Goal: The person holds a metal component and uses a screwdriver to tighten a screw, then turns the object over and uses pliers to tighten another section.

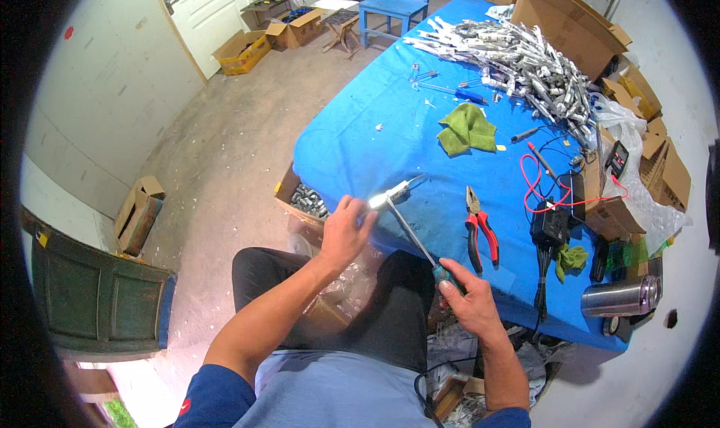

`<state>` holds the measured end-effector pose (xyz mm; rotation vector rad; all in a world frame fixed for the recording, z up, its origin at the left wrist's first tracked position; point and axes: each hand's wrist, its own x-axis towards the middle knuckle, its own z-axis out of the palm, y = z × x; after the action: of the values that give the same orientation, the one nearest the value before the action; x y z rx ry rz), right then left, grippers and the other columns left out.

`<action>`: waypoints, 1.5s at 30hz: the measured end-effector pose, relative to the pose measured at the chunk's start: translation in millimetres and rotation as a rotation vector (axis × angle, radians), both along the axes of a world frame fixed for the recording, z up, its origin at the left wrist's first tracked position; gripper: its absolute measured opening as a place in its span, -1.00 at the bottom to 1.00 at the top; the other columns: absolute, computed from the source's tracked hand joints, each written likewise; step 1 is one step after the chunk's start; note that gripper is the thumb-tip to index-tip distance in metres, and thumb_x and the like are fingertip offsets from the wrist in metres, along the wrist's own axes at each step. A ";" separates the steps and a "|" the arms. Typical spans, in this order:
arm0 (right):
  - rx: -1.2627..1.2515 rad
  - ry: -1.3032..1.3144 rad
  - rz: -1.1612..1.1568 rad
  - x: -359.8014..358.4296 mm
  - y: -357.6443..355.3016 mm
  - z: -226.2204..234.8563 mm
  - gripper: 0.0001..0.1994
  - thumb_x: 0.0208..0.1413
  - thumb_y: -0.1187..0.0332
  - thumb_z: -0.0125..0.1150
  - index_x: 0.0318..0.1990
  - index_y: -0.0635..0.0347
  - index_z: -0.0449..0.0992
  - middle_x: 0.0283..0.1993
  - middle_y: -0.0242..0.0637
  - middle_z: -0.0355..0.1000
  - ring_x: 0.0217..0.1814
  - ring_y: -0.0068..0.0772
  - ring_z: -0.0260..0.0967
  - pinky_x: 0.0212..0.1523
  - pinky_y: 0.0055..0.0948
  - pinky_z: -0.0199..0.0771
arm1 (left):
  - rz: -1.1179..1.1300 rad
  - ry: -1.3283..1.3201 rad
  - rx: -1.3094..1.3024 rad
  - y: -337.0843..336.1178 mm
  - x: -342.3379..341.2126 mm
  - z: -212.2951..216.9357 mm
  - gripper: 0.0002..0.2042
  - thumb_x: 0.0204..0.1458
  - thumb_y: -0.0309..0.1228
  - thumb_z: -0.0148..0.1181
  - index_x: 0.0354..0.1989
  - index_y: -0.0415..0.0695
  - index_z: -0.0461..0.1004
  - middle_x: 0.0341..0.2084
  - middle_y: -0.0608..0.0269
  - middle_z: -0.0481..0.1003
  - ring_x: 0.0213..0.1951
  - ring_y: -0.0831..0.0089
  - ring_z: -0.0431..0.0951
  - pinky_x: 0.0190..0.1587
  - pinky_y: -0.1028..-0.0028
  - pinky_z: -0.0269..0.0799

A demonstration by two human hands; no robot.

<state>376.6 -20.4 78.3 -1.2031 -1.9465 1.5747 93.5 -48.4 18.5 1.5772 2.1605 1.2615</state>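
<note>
Left hand (346,233) pinching slim white-and-grey piece (385,197), partly blurred, left of red-and-black-handled steel pliers (474,214). Right hand (468,298) gripping teal-handled, steel-shafted screwdriver (412,234), left of pliers; tip at piece.

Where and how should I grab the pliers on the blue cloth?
Probably by the red-and-black handles, coming from the near side: the pliers lie flat, with their handles spread toward you and the metal nose pointing away.
</note>
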 end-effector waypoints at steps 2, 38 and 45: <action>0.052 -0.062 0.025 -1.0 -0.7 1.8 -0.59 0.23 0.37 0.19 0.21 0.24 0.43 -0.18 -0.28 0.51 -0.31 -0.59 0.43 -0.31 -0.49 0.50 | -0.003 -0.020 0.003 -0.8 0.5 2.1 -0.80 0.12 -0.33 0.23 -0.29 -0.21 0.42 -0.37 -0.01 0.38 -0.38 -0.03 0.48 -0.34 0.14 0.39; 0.125 -0.108 0.144 -16.1 34.5 29.3 -0.62 0.19 0.35 0.20 0.17 0.16 0.49 -0.44 -0.21 0.50 -0.49 -0.39 0.43 -0.40 -0.39 0.42 | -0.038 -0.035 0.028 9.8 -11.7 -1.1 -0.80 0.12 -0.37 0.25 -0.35 -0.25 0.41 -0.51 -0.01 0.42 -0.47 0.09 0.44 -0.38 0.24 0.36; -0.362 0.032 -0.045 -19.7 22.1 24.1 -0.61 0.24 0.34 0.18 0.21 0.18 0.47 -0.44 -0.51 0.43 -0.61 -0.70 0.27 -0.56 -0.59 0.29 | -0.028 -0.010 0.015 11.6 -7.9 1.3 -0.80 0.11 -0.39 0.25 -0.35 -0.24 0.38 -0.52 -0.05 0.41 -0.49 0.07 0.43 -0.39 0.22 0.35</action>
<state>356.9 1.7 102.4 -1.3341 -1.6460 1.9671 85.6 -36.8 19.8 1.5975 2.1198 1.2771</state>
